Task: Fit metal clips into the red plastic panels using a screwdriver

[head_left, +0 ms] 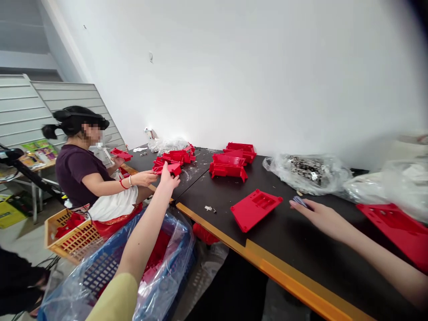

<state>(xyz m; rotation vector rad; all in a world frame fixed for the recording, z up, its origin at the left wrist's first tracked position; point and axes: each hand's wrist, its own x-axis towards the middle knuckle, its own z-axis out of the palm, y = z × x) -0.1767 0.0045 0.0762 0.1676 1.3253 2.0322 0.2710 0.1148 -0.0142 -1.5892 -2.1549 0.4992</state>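
A white wall backs a long black tabletop (301,240) with an orange front edge, running from seven o'clock far to five o'clock near. A blue crate (110,272) lined with clear plastic sits below it at seven o'clock, with an orange basket (72,238) beside it. A seated person (87,178) in a dark shirt works at ten o'clock. Clear bags of metal parts (309,171) lie at two o'clock, and stacked red housings (229,167) at twelve.

A flat red plate (256,208) lies at centre on the tabletop, its long axis running from lower left to upper right, ribbed face up. It lies between the two hands, touched by neither.

The left hand (169,180) reaches out at eleven o'clock, its grip loosely closed on the edge of a red part (170,168) which the seated person's hand also meets. The right hand (317,216) rests at three o'clock, fingers stretched flat and apart, fingertips on a small striped piece (300,201).
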